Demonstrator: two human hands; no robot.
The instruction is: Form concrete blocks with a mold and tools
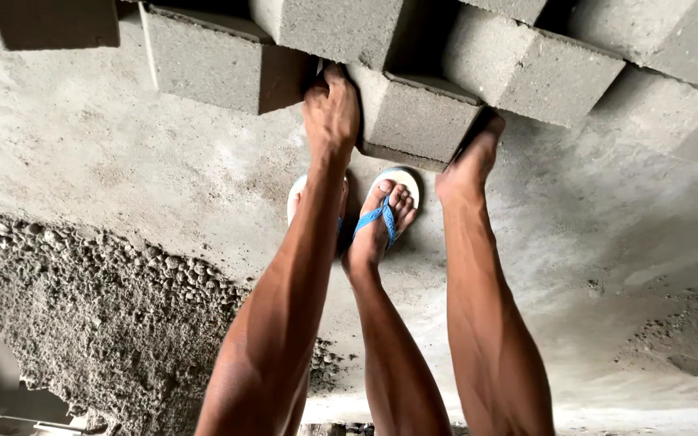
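A grey concrete block (415, 119) lies on the concrete floor just ahead of my feet. My left hand (331, 106) is pressed against its left end, fingers tucked into the gap beside the neighbouring block (220, 60). My right hand (472, 157) clasps the block's right end, fingers hidden in the shadowed gap. Both arms reach straight down. My foot in a white sandal with blue straps (387, 211) stands between my arms; the other sandal (295, 198) is mostly hidden behind my left forearm.
More grey blocks (531, 69) lie in rows across the top, close together. A rough patch of gravelly mortar (98, 315) covers the floor at the lower left. Loose sand (672, 331) is scattered at the right.
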